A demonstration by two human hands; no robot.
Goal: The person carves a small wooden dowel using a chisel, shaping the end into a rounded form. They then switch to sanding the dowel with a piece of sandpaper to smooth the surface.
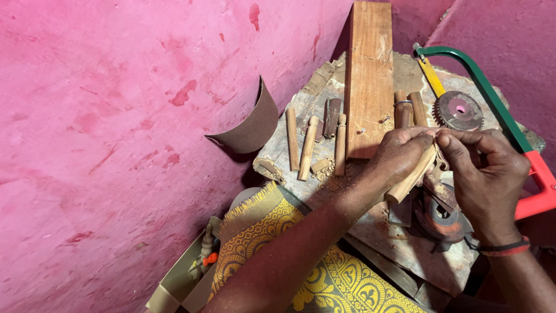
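Observation:
My left hand (399, 155) grips a short turned wooden rod (407, 182), tilted, above a worn wooden work block (289, 148). My right hand (483, 174) pinches the rod's upper end with thumb and fingers, pressing a small scrap of what looks like sandpaper (440, 155) against it. Sawdust lies on the block below my hands.
Three turned wooden pegs (307, 148) and a long plank (369, 75) lie on the block. A toothed metal disc (459, 110), a green-framed hacksaw (492, 98), a curled sandpaper sheet (249, 124), a second toothed disc (440, 217), pink walls, and yellow patterned cloth (272, 232) over my lap.

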